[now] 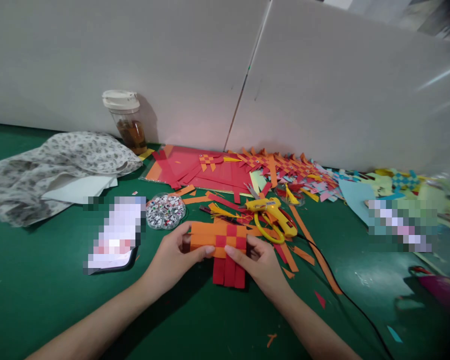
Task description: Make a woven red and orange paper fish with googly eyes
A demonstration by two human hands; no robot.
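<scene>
Pinching a woven paper piece of orange and red strips (231, 242) at centre in the head view, both bare hands meet over the green tabletop (187, 310). The left hand (172, 255) grips the orange strips at nine o'clock, thumb in front; the right hand (264, 262) clasps the checkered part at three o'clock, its thumb pressed flat. Red strips hang toward six o'clock. From this piece, a yellow plastic glue gun with black cord (283, 220) lies at two o'clock, a clear scalloped box of small black-and-white pieces (165, 212) at ten, a lit, pixelated phone (116, 232) at nine, and flat red paper sheets (191, 155) near twelve.
</scene>
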